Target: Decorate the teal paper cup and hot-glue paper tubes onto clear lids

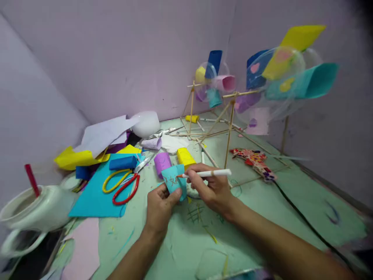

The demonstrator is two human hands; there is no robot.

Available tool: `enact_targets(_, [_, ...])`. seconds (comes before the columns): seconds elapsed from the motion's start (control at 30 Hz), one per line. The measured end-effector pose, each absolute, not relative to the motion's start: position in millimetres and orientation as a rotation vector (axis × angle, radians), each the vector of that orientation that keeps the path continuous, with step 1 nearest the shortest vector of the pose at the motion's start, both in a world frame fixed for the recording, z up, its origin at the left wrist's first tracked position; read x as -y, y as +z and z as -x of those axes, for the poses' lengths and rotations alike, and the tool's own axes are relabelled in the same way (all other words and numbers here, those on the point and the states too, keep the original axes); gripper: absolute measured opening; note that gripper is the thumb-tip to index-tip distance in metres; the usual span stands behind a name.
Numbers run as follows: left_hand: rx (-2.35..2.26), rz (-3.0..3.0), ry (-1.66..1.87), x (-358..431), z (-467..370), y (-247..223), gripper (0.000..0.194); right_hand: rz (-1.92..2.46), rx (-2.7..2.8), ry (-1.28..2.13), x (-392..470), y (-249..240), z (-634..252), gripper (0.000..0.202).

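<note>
Far left: a glossy, rounded white pot [51,208] with a looped handle. Next, a flat turquoise sheet [93,198], straight-edged, under scissors [134,178] with smooth red and yellow loops. Your left hand [160,206] pinches a turquoise cup-shaped piece [170,184], thin-walled, at centre; a purple roll [162,163] and a yellow roll [185,157] sit just behind. Your right hand [214,190] grips a slim white marker [223,172], orange tip at the brownish marks on the cup-shaped piece's wall. To your right, a thin stick frame [229,134] carries a clear, round wheel [284,74]; beside it, a floral-patterned tool [255,159] trails a black cord [305,223]. Room: bare pale-green surface [180,241] between your forearms; further right, frame sticks and cord hem it.
</note>
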State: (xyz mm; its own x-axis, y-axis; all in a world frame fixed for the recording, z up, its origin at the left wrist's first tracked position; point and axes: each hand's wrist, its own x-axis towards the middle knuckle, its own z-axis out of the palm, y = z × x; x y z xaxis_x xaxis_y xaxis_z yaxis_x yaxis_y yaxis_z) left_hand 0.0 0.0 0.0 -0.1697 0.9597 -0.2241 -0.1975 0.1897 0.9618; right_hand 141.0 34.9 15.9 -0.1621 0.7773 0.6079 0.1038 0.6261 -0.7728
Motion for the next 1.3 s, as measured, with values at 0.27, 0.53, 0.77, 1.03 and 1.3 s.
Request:
enact_targets(0.27, [-1.336, -0.786, 1.281, 0, 1, -6, 0.039, 0.825, 1.552, 0.654, -39, 10, -139, 0.015])
enact_targets(0.53, [-1.316, -0.813, 1.284, 0, 3, -10, 0.040, 0.819, 1.531, 0.740, -36, 13, -138, 0.016])
enact_targets(0.77, [-1.303, -0.806, 1.301, 0, 3, -12, 0.040, 0.897, 1.499, 0.820, -38, 13, -137, 0.018])
enact_targets(1.03, [-1.282, -0.788, 1.286, 1, 3, -9, 0.039, 0.890, 1.480, 0.851, -38, 13, -138, 0.018])
enact_targets(1.3, [-1.265, -0.807, 1.308, 0, 2, -7, 0.040, 0.823, 1.511, 0.846, -34, 15, -137, 0.018])
